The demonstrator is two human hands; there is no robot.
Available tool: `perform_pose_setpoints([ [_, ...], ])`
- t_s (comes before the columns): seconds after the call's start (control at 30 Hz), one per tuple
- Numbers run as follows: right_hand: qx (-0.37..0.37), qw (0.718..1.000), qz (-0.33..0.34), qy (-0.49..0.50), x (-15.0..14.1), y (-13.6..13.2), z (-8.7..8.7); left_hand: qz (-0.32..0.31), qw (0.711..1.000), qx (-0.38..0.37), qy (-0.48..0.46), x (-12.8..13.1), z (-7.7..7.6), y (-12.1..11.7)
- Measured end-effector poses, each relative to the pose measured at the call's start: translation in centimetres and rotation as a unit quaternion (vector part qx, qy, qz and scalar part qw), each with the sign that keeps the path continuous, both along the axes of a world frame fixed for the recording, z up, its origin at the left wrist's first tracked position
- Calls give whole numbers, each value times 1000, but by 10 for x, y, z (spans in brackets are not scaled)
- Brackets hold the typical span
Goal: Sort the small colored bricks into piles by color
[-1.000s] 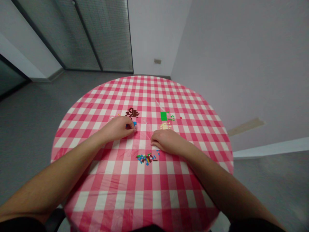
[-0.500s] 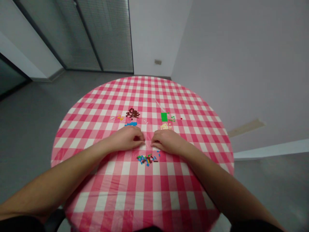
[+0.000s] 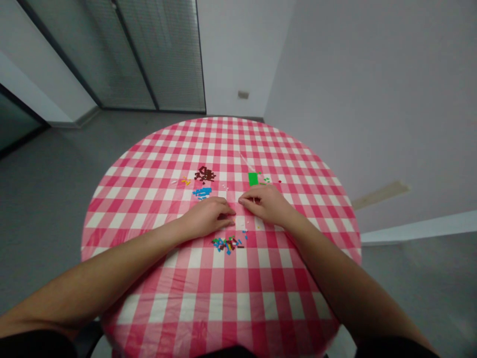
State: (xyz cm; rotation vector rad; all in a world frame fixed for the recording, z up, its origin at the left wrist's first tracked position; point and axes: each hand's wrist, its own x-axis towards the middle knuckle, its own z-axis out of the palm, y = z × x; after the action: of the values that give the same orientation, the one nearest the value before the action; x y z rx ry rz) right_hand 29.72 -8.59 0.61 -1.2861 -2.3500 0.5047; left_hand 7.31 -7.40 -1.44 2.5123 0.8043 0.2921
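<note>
Apparently the left hand (image 3: 207,217) and right hand (image 3: 266,204) rest curled on the checked tablecloth (image 3: 238,303), within reach of the small bricks (image 3: 227,243); whether either pinches anything, I cannot tell

Tiny plastic bricks (image 3: 227,243) in blue, green, red and black, lying flat in a loose scatter

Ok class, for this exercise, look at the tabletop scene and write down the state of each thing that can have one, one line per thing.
left hand: fingers curled, resting on the cloth, any grip hidden
right hand: fingertips drawn together, any grip hidden
green plate: lying flat
dark brown bricks: loose heap
blue bricks: loose cluster
mixed-colour bricks: scattered, separate
gingham tablecloth: spread over the round table
</note>
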Motion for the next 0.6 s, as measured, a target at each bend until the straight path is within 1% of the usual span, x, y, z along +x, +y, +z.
perform_pose_setpoints([
  [0.17,-43,998,23,-29,0,0,2,-25,999,7,-25,4,-6,0],
  [0.27,-81,993,66,-57,4,0,4,-41,999,4,-35,6,-7,0],
  [0.37,-121,985,100,-70,9,-1,3,-50,998,3,-27,8,-4,0],
  [0.43,-139,982,107,-71,11,-2,1,-54,998,12,-13,9,-1,0],
  [0.6,-157,980,103,-68,10,-4,-1,-58,998,33,16,10,2,-1],
])
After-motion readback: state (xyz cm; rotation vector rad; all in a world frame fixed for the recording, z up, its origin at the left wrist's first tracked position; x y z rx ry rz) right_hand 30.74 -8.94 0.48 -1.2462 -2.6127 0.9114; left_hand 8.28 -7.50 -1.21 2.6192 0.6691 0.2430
